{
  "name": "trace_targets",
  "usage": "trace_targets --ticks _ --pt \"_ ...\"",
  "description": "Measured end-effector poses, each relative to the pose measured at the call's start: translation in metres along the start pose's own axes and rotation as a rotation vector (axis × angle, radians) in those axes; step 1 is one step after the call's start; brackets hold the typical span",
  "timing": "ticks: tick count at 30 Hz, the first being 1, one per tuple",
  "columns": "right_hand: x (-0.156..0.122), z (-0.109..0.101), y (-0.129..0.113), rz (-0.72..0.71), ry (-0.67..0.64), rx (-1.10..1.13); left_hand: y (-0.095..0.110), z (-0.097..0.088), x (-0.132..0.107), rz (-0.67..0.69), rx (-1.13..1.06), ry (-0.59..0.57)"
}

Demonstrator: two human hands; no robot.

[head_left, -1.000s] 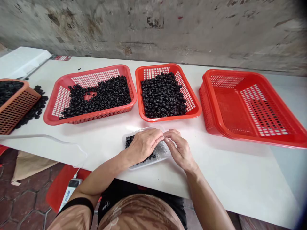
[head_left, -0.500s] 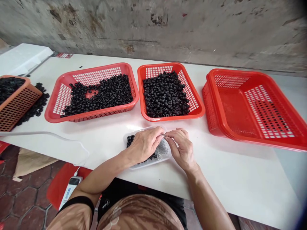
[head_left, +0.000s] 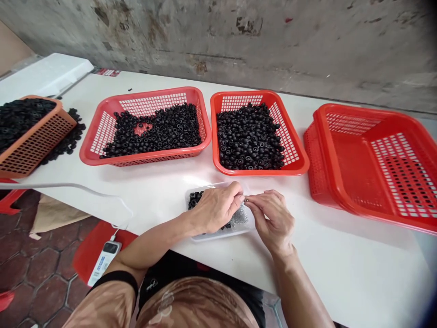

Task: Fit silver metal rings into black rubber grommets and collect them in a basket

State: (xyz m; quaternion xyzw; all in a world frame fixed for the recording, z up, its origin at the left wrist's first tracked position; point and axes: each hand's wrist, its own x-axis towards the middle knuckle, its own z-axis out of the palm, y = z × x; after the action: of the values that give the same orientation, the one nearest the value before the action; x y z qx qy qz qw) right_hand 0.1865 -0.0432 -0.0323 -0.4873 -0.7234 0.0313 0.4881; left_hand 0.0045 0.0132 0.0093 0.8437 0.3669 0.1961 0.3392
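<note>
Over a clear plastic box (head_left: pixel 218 235), both hands are pinched, fingertips almost meeting. My left hand (head_left: pixel 216 208) is closed, thumb against the fingers; what it pinches is too small to make out. A tiny silvery piece (head_left: pixel 246 199) shows at the closed thumb and fingertips of my right hand (head_left: pixel 275 221). Small black ring-shaped parts (head_left: pixel 195 198) fill the box's left side, partly hidden by my left hand. On its right side lies a heap of tiny silvery pieces (head_left: pixel 241 217).
Behind the box stand two red baskets (head_left: pixel 160 155) (head_left: pixel 261 172) of black parts. Stacked red baskets (head_left: pixel 348 150) are at the right. An orange basket (head_left: pixel 41 141) of black parts is at the left, loose ones beside it. A white cable (head_left: pixel 85 187) runs to a power bank (head_left: pixel 104 262).
The view has turned left, so the table and baskets appear farther right. Both hands stay pinched over the box, with a slight gap now between their fingertips.
</note>
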Motion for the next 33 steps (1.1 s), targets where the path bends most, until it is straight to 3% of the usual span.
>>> trace_targets --ticks 7,13,25,33 --pt "-0.0012 0.0 -0.004 0.093 -0.017 0.053 -0.0001 0.0014 -0.0016 0.024 -0.049 0.038" --pt "-0.0031 -0.0004 -0.0025 0.203 -0.079 0.082 -0.0053 0.0079 -0.0013 0.089 0.037 0.088" --pt "0.0018 -0.0021 -0.0004 0.002 -0.064 -0.003 -0.0018 0.0057 -0.0006 0.08 0.09 0.059" --pt "-0.0047 -0.004 -0.0049 0.289 -0.076 0.188 -0.0014 0.0079 -0.0024 0.16 0.097 0.087"
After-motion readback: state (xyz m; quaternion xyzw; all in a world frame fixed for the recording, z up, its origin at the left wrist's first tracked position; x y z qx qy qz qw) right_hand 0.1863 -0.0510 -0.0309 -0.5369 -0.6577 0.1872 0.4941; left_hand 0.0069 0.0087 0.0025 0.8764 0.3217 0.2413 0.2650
